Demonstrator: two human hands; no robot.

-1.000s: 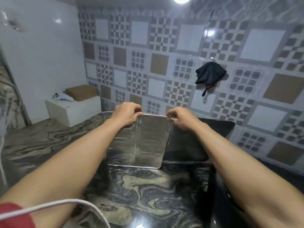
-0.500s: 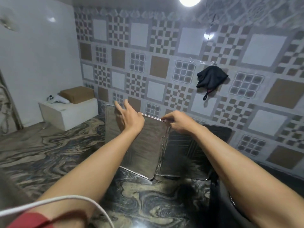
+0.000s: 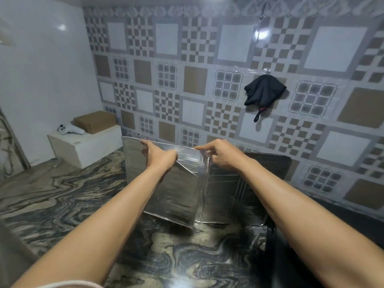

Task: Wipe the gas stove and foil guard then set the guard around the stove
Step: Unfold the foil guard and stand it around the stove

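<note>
The silver foil guard [image 3: 178, 196] stands upright on the marbled counter [image 3: 62, 196], its hinged panels spread in a zigzag in front of the tiled wall. My left hand [image 3: 158, 156] lies on the top edge of the left panel with the fingers reaching over it. My right hand [image 3: 218, 154] pinches the top of the fold between the middle and right panels. The right panel [image 3: 249, 183] looks darker and leans toward the wall. A dark edge at the lower right may be the gas stove [image 3: 276, 256]; I cannot tell.
A black cloth [image 3: 264, 90] hangs on the patterned tile wall [image 3: 187, 80] above the guard. At the far left a white block [image 3: 83, 146] carries a brown cardboard box [image 3: 95, 121] and a white controller [image 3: 68, 129]. A white cable [image 3: 62, 284] crosses the bottom edge.
The folded guard has been opened out: my left hand swung the left panel away to the left, while my right hand kept hold of the fold. More panels now show.
</note>
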